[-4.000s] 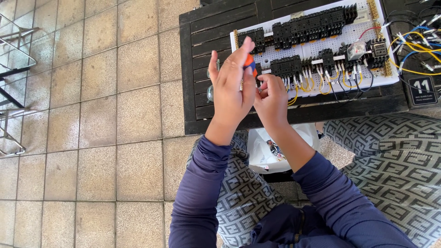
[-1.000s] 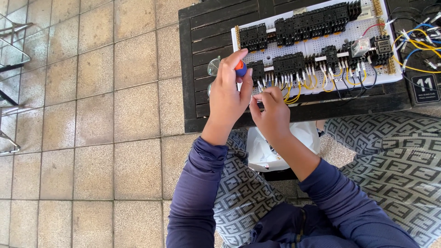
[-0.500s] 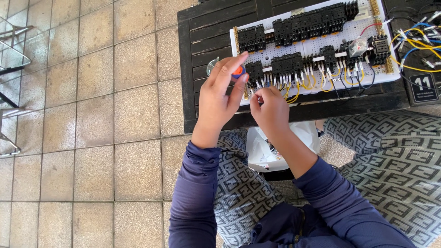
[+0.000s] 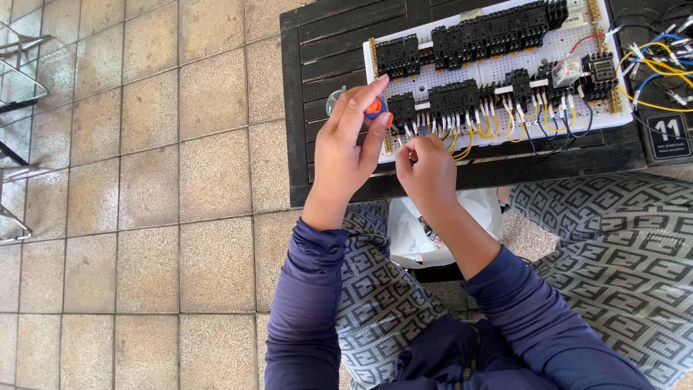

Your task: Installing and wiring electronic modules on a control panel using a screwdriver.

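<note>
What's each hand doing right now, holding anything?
Left hand: closed on an orange-and-blue screwdriver handle.
Right hand: fingers pinched at the wires by the board's edge; exact hold unclear.

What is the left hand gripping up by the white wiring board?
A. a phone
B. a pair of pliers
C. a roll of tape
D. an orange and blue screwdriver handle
D: the left hand wraps an orange and blue screwdriver handle at the white wiring board's left edge.
</note>
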